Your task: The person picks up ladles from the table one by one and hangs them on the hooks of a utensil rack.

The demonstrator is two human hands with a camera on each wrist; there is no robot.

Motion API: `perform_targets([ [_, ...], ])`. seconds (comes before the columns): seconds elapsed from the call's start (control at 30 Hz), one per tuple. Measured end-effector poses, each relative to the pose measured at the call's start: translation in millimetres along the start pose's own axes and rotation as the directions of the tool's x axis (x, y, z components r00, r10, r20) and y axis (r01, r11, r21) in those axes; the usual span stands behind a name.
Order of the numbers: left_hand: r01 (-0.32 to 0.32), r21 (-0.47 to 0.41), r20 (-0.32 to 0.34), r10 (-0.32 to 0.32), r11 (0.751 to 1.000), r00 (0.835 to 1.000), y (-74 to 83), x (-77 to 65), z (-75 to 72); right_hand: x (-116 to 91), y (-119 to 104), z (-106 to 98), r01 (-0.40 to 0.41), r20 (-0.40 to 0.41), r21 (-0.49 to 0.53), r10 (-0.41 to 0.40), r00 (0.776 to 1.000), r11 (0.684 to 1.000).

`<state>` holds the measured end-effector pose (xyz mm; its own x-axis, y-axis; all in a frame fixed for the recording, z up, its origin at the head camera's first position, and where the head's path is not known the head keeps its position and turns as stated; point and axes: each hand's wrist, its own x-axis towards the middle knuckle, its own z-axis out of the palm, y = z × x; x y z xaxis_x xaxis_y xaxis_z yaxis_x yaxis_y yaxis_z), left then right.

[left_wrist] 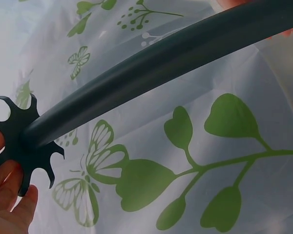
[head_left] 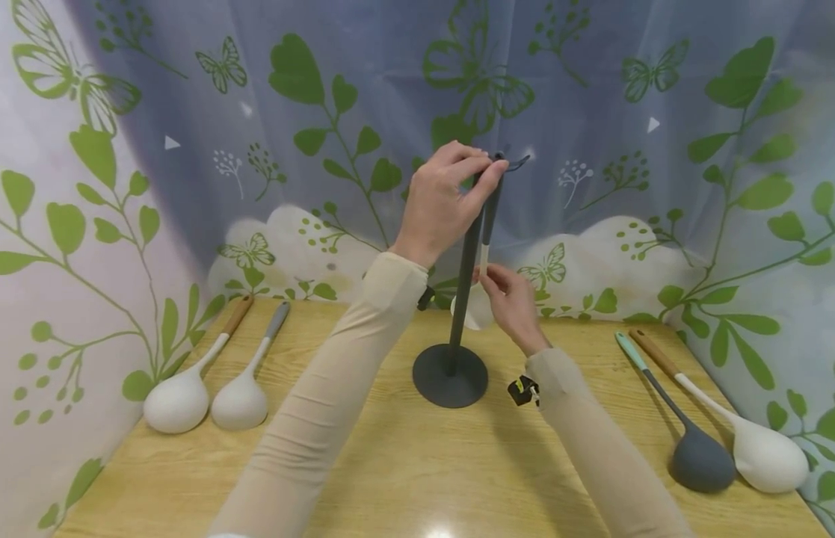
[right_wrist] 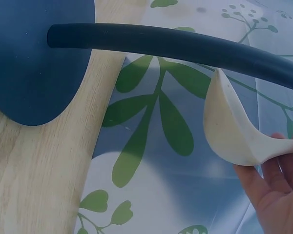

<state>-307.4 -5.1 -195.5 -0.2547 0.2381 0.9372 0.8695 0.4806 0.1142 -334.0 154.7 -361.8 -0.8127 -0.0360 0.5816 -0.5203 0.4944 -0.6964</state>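
A dark utensil stand (head_left: 463,291) with a round base stands upright mid-table. My left hand (head_left: 444,198) is at its top, where the left wrist view shows fingers gripping the edge of the hooked ring (left_wrist: 19,139). Just behind the pole, a ladle (right_wrist: 229,126) with a white bowl and dark upper handle is upright, bowl down. My right hand (head_left: 514,306) pinches its white neck, just above the bowl. In the head view the ladle's handle top reaches up to the hooks, partly hidden by my left fingers; I cannot tell whether it hangs there.
On the left of the wooden table (head_left: 390,478) lie a white ladle with a brown handle (head_left: 178,403) and a white one with a grey handle (head_left: 241,403). To the right lie a dark ladle (head_left: 703,459) and another white ladle (head_left: 770,456). A leaf-patterned curtain (head_left: 404,67) closes the back.
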Motion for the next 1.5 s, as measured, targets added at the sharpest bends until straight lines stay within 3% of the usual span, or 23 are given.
perform_targets([
  [0.37,-0.014,0.007,0.005,0.014,1.0,1.0,0.3,-0.5,-0.7,-10,4,-6,-0.1,0.064,0.042,0.097,0.993,0.994],
  [0.6,0.003,0.025,0.013,-0.003,1.0,1.0,0.6,0.7,-2.0,-12,4,-9,-0.101,0.083,0.03,0.098,0.992,0.994],
  [0.87,0.007,0.054,0.018,-0.008,0.999,1.0,1.2,0.1,-2.6,-17,8,-19,-0.038,0.103,-0.052,0.043,0.994,0.998],
  [1.1,0.005,0.047,0.009,-0.006,0.999,1.0,-1.7,0.0,-3.3,-26,25,-39,-0.072,0.132,-0.143,0.091,0.987,0.987],
  [1.5,-0.01,0.056,0.003,0.01,0.998,1.0,-0.6,1.5,-2.3,-43,51,-79,-0.113,0.169,-0.34,0.179,0.969,0.934],
])
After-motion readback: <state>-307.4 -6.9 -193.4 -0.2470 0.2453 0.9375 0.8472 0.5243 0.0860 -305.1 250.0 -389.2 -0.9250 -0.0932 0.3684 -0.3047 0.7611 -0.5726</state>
